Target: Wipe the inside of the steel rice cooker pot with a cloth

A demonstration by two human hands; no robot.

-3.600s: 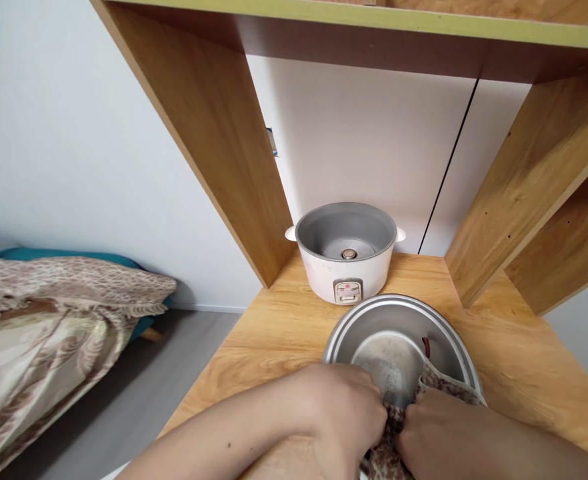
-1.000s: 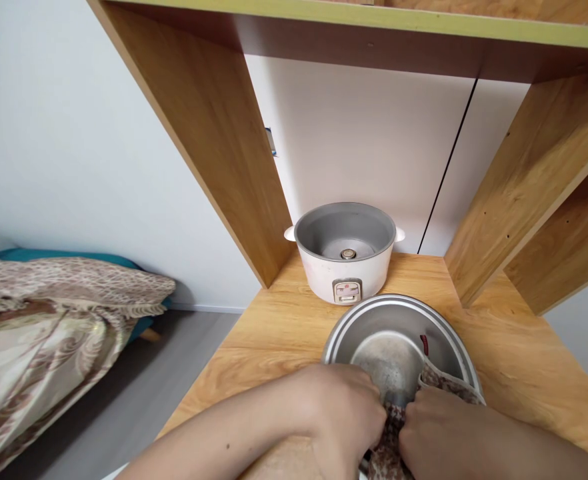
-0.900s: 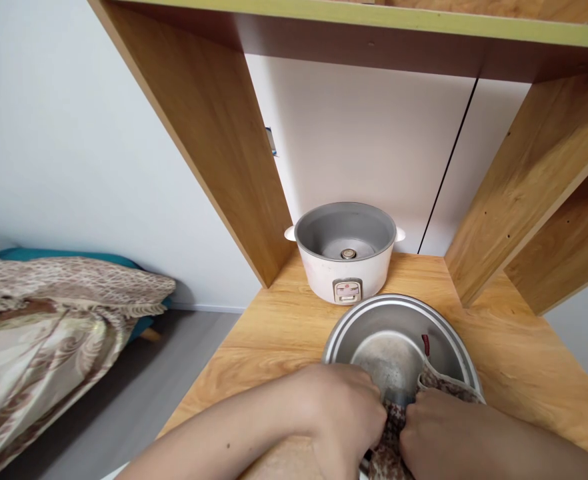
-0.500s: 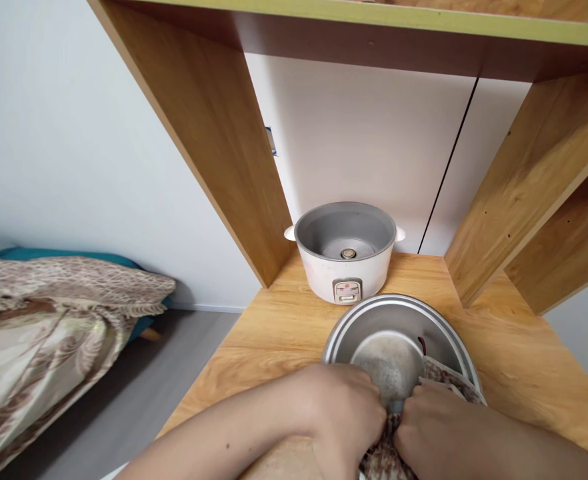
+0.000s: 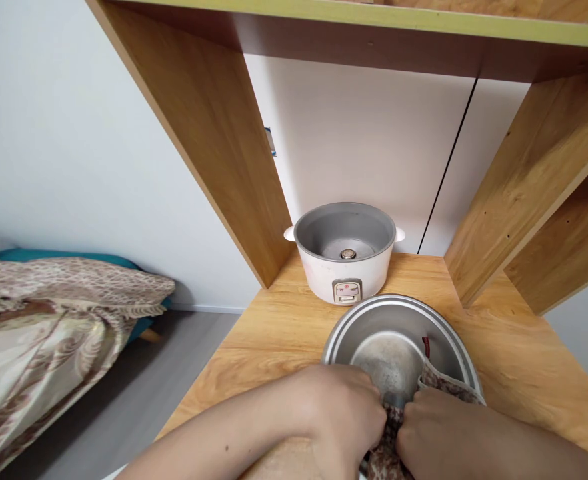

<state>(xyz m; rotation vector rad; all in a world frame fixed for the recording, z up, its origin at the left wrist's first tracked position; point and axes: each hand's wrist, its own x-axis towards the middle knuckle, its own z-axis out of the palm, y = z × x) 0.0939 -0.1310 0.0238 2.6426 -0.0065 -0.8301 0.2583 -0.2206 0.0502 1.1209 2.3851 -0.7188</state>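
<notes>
A round metal inner pot point(image 5: 389, 333) with a wide rim stands on the wooden desk, nearest to me. My left hand point(image 5: 347, 410) is closed at the pot's near left rim. Beside it, my right hand point(image 5: 431, 427) makes a fist over the near right side. Both fists grip a brown patterned cloth point(image 5: 389, 460), bunched between them, while a pale-edged flap of it lies inside the pot to the right. A dark red loop on the cloth sticks up against the pot's inner wall. My fingertips are hidden under my hands.
Behind the pot stands a white rice cooker body point(image 5: 319, 273), open at the top, its heating plate bare. Upright wooden panels point(image 5: 214, 133) flank it, with a shelf point(image 5: 374, 40) overhead. A bed with a patterned cover point(image 5: 49, 347) is at the left.
My right hand has shifted slightly right and down with the cloth. Its flap and red loop have moved a little inside the pot. My left hand stays nearly still.
</notes>
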